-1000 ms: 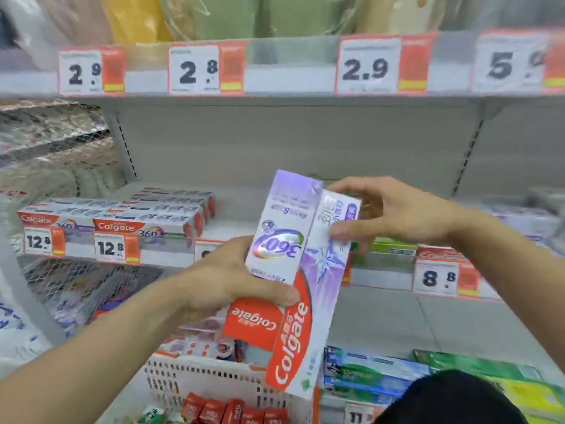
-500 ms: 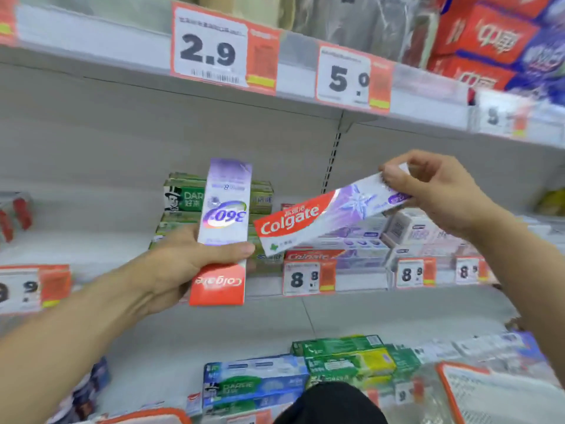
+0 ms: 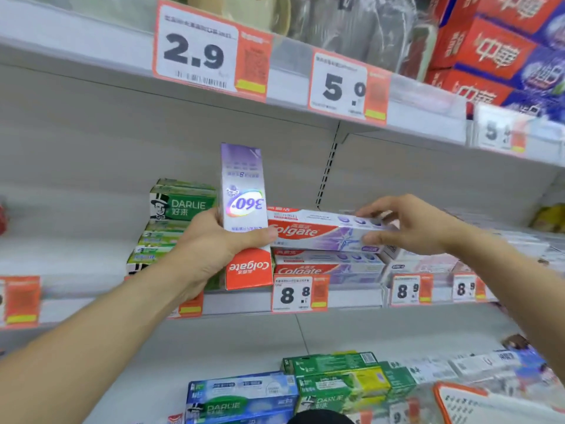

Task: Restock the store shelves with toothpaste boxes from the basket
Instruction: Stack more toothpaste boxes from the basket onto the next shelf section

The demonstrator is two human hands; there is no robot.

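My left hand [image 3: 214,252] grips a purple-and-red Colgate 360 box [image 3: 244,209], held upright with its print upside down, in front of the middle shelf [image 3: 238,301]. My right hand [image 3: 406,228] holds the right end of a second Colgate box [image 3: 324,232], which lies level on top of a stack of the same Colgate boxes [image 3: 324,264] above the 8.8 price tag [image 3: 295,293]. The basket is out of view.
Green Darlie boxes [image 3: 174,215] are stacked left of the Colgate stack. White boxes [image 3: 422,264] sit to its right over 8.9 tags. Red boxes [image 3: 495,53] fill the top shelf at right. Green and blue Darlie boxes [image 3: 244,396] lie on the lower shelf.
My right hand carried its Colgate box down and forward from mid-air onto the shelf stack, turning it level. The left hand kept its box upright and rose slightly in the picture.
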